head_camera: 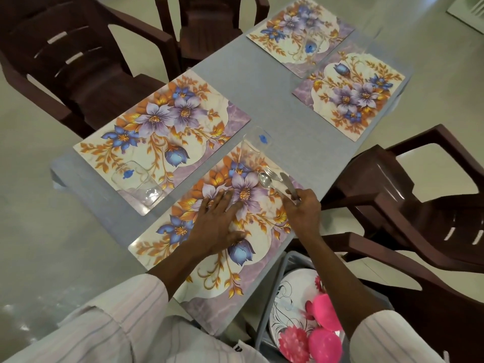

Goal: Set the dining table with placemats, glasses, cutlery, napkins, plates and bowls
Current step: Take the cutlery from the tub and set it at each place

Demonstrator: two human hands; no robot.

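Several floral placemats lie on the grey table (262,100). My left hand (217,218) presses flat, fingers straight, on the nearest placemat (209,279). My right hand (303,210) grips the handles of a knife (286,183), a fork (272,174) and a spoon (264,179), whose heads rest on that placemat's far right part. A clear glass (255,146) stands at this placemat's far end. Another glass (136,183) stands on the left placemat (162,134). A third glass (311,49) is on the far placemat (296,30).
A grey basket (280,273) by the table's near right corner holds floral plates (290,305) and pink bowls (324,344). Brown plastic chairs stand at the left (78,61), the far end (209,19) and the right (419,200). The far right placemat (351,95) carries nothing.
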